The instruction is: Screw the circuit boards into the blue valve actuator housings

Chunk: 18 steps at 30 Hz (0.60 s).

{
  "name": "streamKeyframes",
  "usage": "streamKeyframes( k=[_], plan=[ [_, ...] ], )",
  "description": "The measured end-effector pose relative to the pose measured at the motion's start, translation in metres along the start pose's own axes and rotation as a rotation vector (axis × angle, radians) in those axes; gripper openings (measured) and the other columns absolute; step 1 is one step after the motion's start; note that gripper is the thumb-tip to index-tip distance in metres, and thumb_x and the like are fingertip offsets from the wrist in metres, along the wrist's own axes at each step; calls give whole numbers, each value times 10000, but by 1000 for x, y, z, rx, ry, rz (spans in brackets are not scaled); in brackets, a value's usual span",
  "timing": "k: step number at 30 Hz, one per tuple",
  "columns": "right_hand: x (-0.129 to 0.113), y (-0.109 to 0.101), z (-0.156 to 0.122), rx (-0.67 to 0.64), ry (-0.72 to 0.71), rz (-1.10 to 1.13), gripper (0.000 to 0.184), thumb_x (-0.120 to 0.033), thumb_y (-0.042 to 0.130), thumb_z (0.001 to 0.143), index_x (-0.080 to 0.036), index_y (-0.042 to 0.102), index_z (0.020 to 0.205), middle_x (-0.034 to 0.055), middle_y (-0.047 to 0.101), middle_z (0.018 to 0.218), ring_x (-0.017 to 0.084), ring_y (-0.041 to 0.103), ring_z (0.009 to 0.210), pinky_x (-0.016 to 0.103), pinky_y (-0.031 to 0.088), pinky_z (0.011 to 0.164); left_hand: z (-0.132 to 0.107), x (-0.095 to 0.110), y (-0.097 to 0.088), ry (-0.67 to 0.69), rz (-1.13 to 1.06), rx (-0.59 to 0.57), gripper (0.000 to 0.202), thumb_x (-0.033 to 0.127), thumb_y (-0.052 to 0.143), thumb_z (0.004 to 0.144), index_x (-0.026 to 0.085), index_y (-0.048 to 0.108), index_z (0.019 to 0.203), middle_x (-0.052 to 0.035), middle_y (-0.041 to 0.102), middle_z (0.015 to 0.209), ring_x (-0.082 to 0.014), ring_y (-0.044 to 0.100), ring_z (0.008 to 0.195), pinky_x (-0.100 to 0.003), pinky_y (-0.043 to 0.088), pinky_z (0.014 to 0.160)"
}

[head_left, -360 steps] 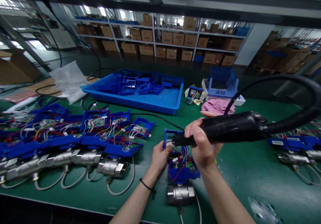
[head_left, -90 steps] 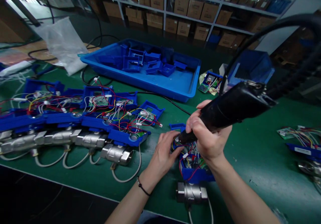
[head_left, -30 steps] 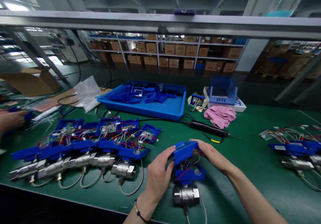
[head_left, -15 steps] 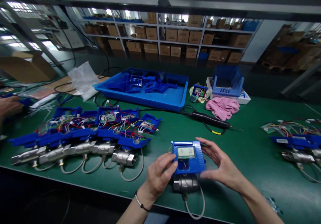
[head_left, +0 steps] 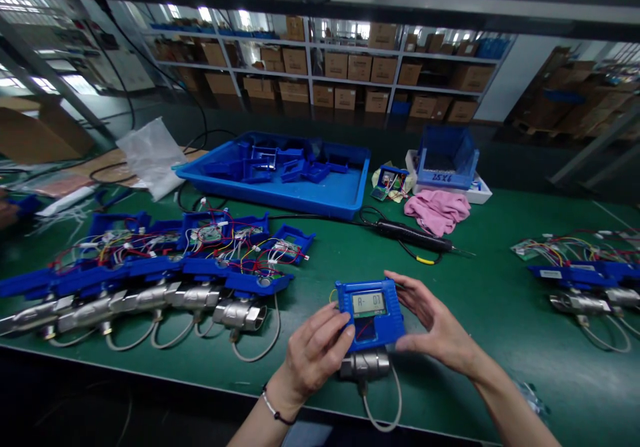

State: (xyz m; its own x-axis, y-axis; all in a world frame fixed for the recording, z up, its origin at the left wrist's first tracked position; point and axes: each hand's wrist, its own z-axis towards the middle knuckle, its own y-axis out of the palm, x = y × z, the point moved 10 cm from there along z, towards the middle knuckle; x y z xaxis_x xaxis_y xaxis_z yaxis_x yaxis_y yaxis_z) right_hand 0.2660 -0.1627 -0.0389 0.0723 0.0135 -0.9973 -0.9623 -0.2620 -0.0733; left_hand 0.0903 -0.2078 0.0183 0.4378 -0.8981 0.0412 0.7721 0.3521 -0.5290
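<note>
In front of me stands a flow meter with a blue housing (head_left: 387, 327), its small display (head_left: 369, 302) reading what looks like "A- 07". Beneath the housing is a metal valve body (head_left: 367, 365) with a grey cable (head_left: 400, 400) looping toward the table edge. My left hand (head_left: 317, 347) grips the housing's left side, fingertips on its front face by the dark window below the display. Around the right side curves my right hand (head_left: 433, 323), with fingers at the upper corner and thumb at the lower one; some fingertips are hidden behind the housing.
Several similar meters with loose wires (head_left: 155, 270) line the left; more (head_left: 585, 273) sit at right. Behind are a blue tray of housings (head_left: 270, 197), a black electric screwdriver (head_left: 413, 235), a pink cloth (head_left: 437, 211) and a blue bin (head_left: 447, 177). Another person's hand (head_left: 6, 210) shows far left.
The display has gone from "A- 05" to "A- 07". Both my hands stay around the meter, which tilts slightly. The view has shifted a little, and the other person's hand has moved mostly out of frame.
</note>
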Motion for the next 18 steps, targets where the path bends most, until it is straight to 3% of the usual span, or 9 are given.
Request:
streamKeyframes(
  k=[5, 12, 15, 18],
  plan=[
    [-1, 0, -1, -7, -8, 5, 899, -265, 822, 604, -293, 351, 1369, 74, 371, 1466, 238, 346, 1359, 464, 225, 1167, -1, 0, 0, -1, 5, 0, 178, 62, 509, 873, 153, 605, 993, -81, 649, 1033, -190, 583, 1118, -328, 588, 869],
    [-3, -2, 2, 18, -28, -54, 858, -358, 802, 626, -267, 377, 1365, 97, 381, 1458, 266, 373, 1340, 489, 246, 1153, -7, -13, 10, -57, -61, -51, 313, 8, 450, 868, 152, 539, 1131, -162, 609, 1223, -214, 543, 1190, -359, 557, 884],
    [0, -6, 6, 60, -13, -51, 729, -445, 696, 737, -268, 375, 1367, 96, 377, 1464, 250, 366, 1347, 491, 247, 1149, -2, -27, 12, -164, -112, -14, 380, 11, 439, 871, 176, 495, 1209, -147, 621, 1224, -187, 582, 1132, -349, 549, 880],
    [8, -15, 10, 160, 14, -81, 579, -505, 487, 870, -274, 355, 1385, 95, 386, 1462, 225, 359, 1354, 493, 266, 1135, 3, -55, 25, -389, -100, -44, 381, 116, 463, 905, 197, 466, 1278, -109, 657, 1163, -184, 625, 1054, -344, 543, 876]
  ],
)
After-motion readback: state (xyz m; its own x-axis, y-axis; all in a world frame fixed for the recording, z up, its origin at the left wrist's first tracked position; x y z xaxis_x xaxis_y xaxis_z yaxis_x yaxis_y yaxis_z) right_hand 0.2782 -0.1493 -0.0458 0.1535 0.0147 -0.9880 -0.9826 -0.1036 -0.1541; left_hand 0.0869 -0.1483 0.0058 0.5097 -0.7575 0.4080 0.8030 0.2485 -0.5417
